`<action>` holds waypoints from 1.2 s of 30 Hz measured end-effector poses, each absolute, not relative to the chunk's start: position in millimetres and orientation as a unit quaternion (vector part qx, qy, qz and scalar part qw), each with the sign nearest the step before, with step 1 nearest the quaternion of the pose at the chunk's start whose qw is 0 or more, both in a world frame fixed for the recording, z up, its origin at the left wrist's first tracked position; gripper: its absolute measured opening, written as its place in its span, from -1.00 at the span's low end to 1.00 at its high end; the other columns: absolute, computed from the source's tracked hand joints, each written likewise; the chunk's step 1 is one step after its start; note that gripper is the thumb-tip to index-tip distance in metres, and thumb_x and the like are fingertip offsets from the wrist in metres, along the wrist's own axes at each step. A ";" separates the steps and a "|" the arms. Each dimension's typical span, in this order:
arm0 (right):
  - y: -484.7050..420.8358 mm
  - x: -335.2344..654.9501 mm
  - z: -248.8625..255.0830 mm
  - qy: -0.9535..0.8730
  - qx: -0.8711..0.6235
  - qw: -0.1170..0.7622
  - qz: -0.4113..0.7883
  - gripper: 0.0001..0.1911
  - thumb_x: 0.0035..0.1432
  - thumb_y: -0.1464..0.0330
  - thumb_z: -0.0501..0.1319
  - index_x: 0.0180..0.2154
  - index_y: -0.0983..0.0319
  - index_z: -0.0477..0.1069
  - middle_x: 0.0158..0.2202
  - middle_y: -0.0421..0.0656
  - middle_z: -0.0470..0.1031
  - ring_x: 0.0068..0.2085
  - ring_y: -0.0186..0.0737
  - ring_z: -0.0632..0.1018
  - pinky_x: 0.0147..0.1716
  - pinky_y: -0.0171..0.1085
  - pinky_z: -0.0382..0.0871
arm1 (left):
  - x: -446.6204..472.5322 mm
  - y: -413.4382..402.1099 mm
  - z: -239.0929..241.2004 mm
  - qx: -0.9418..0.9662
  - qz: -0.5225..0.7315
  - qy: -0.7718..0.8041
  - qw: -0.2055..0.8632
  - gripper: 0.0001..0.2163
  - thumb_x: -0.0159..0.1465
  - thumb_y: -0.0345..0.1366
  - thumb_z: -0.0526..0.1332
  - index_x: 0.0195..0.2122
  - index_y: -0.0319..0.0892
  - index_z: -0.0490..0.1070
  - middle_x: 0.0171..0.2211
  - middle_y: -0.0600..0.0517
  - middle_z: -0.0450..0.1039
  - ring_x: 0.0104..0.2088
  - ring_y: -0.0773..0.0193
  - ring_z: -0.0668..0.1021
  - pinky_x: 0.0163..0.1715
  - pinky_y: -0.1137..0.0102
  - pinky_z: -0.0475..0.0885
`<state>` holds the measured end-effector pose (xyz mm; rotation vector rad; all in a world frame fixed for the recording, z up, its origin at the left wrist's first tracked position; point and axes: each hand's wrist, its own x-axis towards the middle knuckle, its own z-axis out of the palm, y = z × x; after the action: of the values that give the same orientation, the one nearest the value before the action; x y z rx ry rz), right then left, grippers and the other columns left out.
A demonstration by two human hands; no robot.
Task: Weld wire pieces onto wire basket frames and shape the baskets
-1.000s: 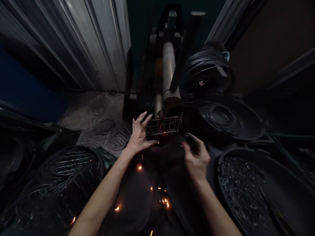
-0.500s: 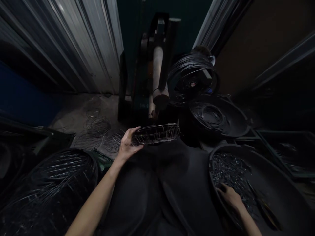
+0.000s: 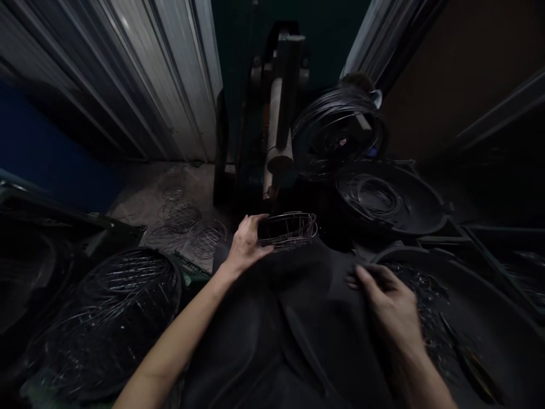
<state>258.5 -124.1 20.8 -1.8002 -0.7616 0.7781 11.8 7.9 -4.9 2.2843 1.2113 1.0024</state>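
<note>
My left hand [image 3: 247, 244] grips one end of a shallow round wire basket [image 3: 293, 230], thumb below and fingers on top, holding it tilted over my lap. My right hand [image 3: 394, 304] is in the air between the basket and the round tub [image 3: 477, 295] on the right. Its thumb and fingers are drawn together; whatever they pinch is too dark and small to make out. Inside that tub lie many small metal pieces [image 3: 430, 295] and pliers [image 3: 472, 363] with dark and yellowish handles. Just beyond the basket stands a machine with a thick cylindrical arm [image 3: 280, 156].
Wire rings and baskets [image 3: 181, 215] lie on the floor at the left. A dark tub [image 3: 123, 284] nearer me holds many straight wires. Behind right, a pan [image 3: 419, 210] holds coiled wire [image 3: 374, 196], and a larger wire coil [image 3: 336, 125] stands by the machine.
My right hand has risen out of the tub of metal pieces and moved toward the basket. My left hand and the basket appear slightly further right as the view shifts.
</note>
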 end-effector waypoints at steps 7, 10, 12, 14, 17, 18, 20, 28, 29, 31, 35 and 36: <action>-47.4 180.9 28.9 -0.423 -0.603 0.495 0.461 -0.64 -0.08 0.10 0.31 -0.43 0.28 0.39 -0.52 -0.18 0.47 -0.51 -0.26 0.52 -0.49 -0.30 0.43 | 17.7 4.4 9.2 0.859 0.327 0.371 0.131 -0.45 0.03 -0.40 0.31 0.03 -0.20 0.13 -0.05 -0.10 0.37 0.01 0.10 0.43 0.17 0.00 0.16; -37.3 173.6 23.7 -0.474 -0.621 0.491 0.385 -0.70 0.03 0.13 0.25 -0.41 0.26 0.41 -0.46 -0.18 0.49 -0.45 -0.26 0.51 -0.44 -0.32 0.40 | 15.4 4.8 12.0 0.863 0.327 0.362 0.128 -0.46 0.06 -0.38 0.29 0.03 -0.18 0.10 -0.04 -0.11 0.36 0.01 0.10 0.43 0.16 -0.03 0.16; -36.9 169.6 21.2 -0.507 -0.635 0.481 0.329 -0.74 0.08 0.16 0.21 -0.39 0.25 0.42 -0.44 -0.18 0.50 -0.42 -0.27 0.51 -0.41 -0.33 0.37 | 13.8 6.1 11.4 0.862 0.332 0.361 0.131 -0.46 0.06 -0.38 0.29 0.03 -0.18 0.09 -0.05 -0.12 0.37 0.01 0.10 0.44 0.16 -0.03 0.16; -38.0 165.0 17.8 -0.533 -0.643 0.478 0.272 -0.76 0.12 0.19 0.18 -0.36 0.24 0.42 -0.42 -0.18 0.51 -0.40 -0.28 0.50 -0.38 -0.34 0.36 | 12.6 7.9 9.1 0.856 0.339 0.366 0.137 -0.45 0.04 -0.39 0.31 0.03 -0.19 0.09 -0.05 -0.11 0.37 0.00 0.12 0.45 0.16 -0.01 0.18; -38.1 158.3 10.3 -0.557 -0.645 0.486 0.197 -0.79 0.16 0.22 0.16 -0.32 0.23 0.42 -0.39 -0.18 0.52 -0.38 -0.28 0.51 -0.35 -0.34 0.35 | 11.9 11.2 4.4 0.849 0.345 0.372 0.146 -0.43 0.03 -0.39 0.32 0.03 -0.18 0.08 -0.06 -0.09 0.38 -0.02 0.14 0.46 0.17 0.02 0.18; -37.4 156.3 7.8 -0.560 -0.645 0.490 0.173 -0.80 0.17 0.23 0.15 -0.32 0.23 0.42 -0.39 -0.18 0.52 -0.38 -0.28 0.51 -0.34 -0.35 0.35 | 12.0 12.4 2.9 0.848 0.347 0.372 0.147 -0.43 0.03 -0.38 0.32 0.03 -0.18 0.08 -0.05 -0.09 0.38 -0.02 0.14 0.45 0.18 0.03 0.18; -34.8 153.0 3.6 -0.563 -0.646 0.499 0.133 -0.81 0.17 0.24 0.16 -0.33 0.24 0.42 -0.40 -0.18 0.52 -0.39 -0.29 0.52 -0.35 -0.35 0.35 | 12.5 15.1 0.2 0.847 0.353 0.370 0.146 -0.43 0.03 -0.37 0.32 0.03 -0.18 0.08 -0.05 -0.09 0.38 -0.01 0.14 0.45 0.18 0.04 0.18; -20.9 147.6 -5.3 -0.567 -0.642 0.509 0.088 -0.82 0.18 0.27 0.15 -0.36 0.24 0.41 -0.42 -0.18 0.50 -0.41 -0.29 0.51 -0.36 -0.36 0.35 | 11.9 28.9 -4.6 0.837 0.379 0.369 0.141 -0.45 0.03 -0.39 0.30 0.01 -0.17 0.08 -0.07 -0.07 0.40 -0.02 0.15 0.47 0.18 0.07 0.20; -19.1 147.4 -6.4 -0.565 -0.642 0.510 0.089 -0.82 0.18 0.27 0.15 -0.35 0.24 0.41 -0.42 -0.18 0.50 -0.40 -0.29 0.51 -0.35 -0.35 0.35 | 11.5 30.6 -4.6 0.836 0.379 0.369 0.142 -0.45 0.03 -0.39 0.30 0.01 -0.17 0.08 -0.07 -0.07 0.40 -0.02 0.14 0.46 0.18 0.06 0.20; -15.5 147.2 -8.2 -0.561 -0.643 0.513 0.091 -0.82 0.18 0.26 0.15 -0.35 0.24 0.41 -0.42 -0.17 0.50 -0.40 -0.28 0.51 -0.35 -0.35 0.35 | 11.0 34.0 -4.4 0.837 0.381 0.366 0.144 -0.45 0.02 -0.39 0.31 0.00 -0.18 0.08 -0.07 -0.08 0.40 -0.01 0.13 0.46 0.17 0.06 0.20; -7.7 147.5 -9.7 -0.558 -0.639 0.520 0.101 -0.82 0.18 0.26 0.16 -0.33 0.24 0.42 -0.40 -0.17 0.50 -0.37 -0.28 0.51 -0.33 -0.35 0.35 | 11.1 41.8 -4.4 0.833 0.400 0.355 0.144 -0.46 0.02 -0.40 0.31 -0.01 -0.17 0.07 -0.07 -0.08 0.40 -0.01 0.13 0.46 0.17 0.04 0.19; -5.7 147.6 -9.7 -0.557 -0.638 0.521 0.104 -0.81 0.17 0.25 0.16 -0.33 0.24 0.42 -0.39 -0.17 0.50 -0.37 -0.28 0.51 -0.33 -0.34 0.35 | 11.1 44.2 -5.1 0.832 0.407 0.350 0.143 -0.46 0.02 -0.39 0.30 -0.01 -0.16 0.07 -0.07 -0.08 0.40 -0.02 0.13 0.46 0.16 0.03 0.20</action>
<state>147.6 -5.7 -9.7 -1.5291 -1.3349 0.2489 11.1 44.2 -5.1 2.3982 1.0087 1.1733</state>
